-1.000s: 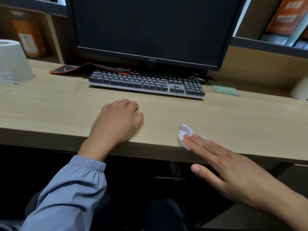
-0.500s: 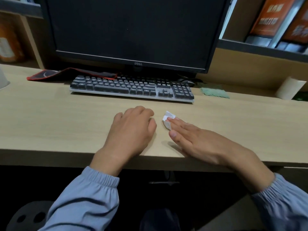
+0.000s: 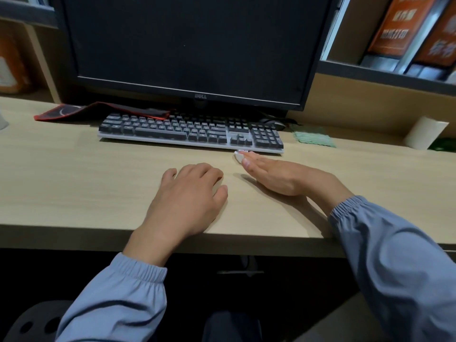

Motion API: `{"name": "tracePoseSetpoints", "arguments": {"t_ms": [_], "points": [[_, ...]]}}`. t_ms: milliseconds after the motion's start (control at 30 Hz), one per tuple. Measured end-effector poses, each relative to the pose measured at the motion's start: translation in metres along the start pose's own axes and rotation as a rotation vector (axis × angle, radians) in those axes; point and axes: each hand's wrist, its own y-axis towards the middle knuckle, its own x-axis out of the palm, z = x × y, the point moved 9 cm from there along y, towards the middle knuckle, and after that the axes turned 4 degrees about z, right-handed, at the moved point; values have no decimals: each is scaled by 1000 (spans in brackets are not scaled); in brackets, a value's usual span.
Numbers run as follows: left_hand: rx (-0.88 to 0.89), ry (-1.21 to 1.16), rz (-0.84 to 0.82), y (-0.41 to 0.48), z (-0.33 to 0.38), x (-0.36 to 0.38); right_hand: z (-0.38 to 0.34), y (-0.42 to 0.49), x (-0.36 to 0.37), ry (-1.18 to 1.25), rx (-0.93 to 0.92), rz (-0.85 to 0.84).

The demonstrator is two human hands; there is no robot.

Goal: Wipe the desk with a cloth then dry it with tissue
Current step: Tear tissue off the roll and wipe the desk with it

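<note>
The light wooden desk (image 3: 74,183) runs across the view. My right hand (image 3: 278,177) lies flat on it with straight fingers, pressing a small white tissue (image 3: 238,156) against the desktop just in front of the keyboard's right end; only a scrap of the tissue shows beyond my fingertips. My left hand (image 3: 187,196) rests palm down on the desk near the front edge, fingers loosely bent, holding nothing. A green cloth (image 3: 313,139) lies at the back right, beside the keyboard.
A dark keyboard (image 3: 190,130) and a black monitor (image 3: 192,50) stand at the back. A red-edged mouse pad (image 3: 81,111) lies at the back left. A pale roll (image 3: 424,132) sits at the far right. Books fill the shelf (image 3: 407,33) above.
My right hand has slid the tissue from the desk's front edge away from me to the keyboard's edge. My left hand has stayed resting on the desk.
</note>
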Motion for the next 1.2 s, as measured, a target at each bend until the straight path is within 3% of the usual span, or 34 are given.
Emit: {"name": "tracePoseSetpoints", "arguments": {"t_ms": [1200], "points": [[15,3,-13,-1,1,3,25,-30,-7,10,130,108]]}}
